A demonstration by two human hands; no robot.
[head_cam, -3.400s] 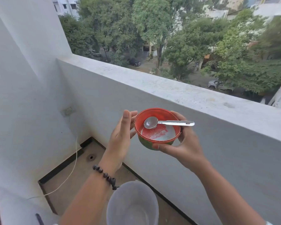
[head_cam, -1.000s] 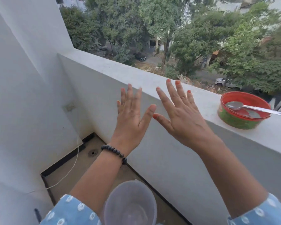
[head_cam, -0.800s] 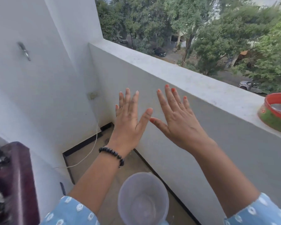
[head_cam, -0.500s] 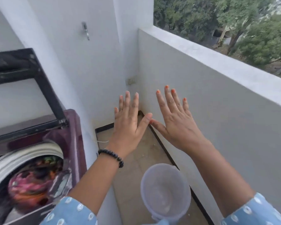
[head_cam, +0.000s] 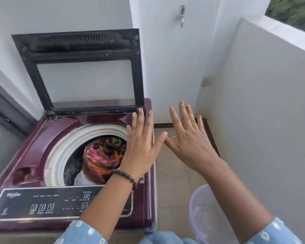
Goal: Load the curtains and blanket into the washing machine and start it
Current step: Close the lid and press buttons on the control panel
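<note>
A maroon top-loading washing machine [head_cam: 42, 138] stands at the left with its black-framed lid [head_cam: 84, 67] raised upright. Colourful pink, orange and dark fabric [head_cam: 102, 155] fills the white-rimmed drum. The control panel [head_cam: 42, 203] runs along the machine's front edge. My left hand [head_cam: 143, 145] hovers flat, fingers spread, over the machine's right side, holding nothing. My right hand [head_cam: 188, 140] is raised beside it over the floor, fingers spread and empty.
A translucent plastic bucket [head_cam: 206, 213] stands on the tiled floor [head_cam: 173, 182] at the lower right. The balcony parapet wall [head_cam: 271, 120] closes the right side. A tap [head_cam: 182, 15] sticks out of the back wall, and a wall socket [head_cam: 207, 81] sits in the corner.
I set the red bowl with the spoon on the parapet, then the view swung left to the washing machine. Both hands stayed raised, flat and empty.
</note>
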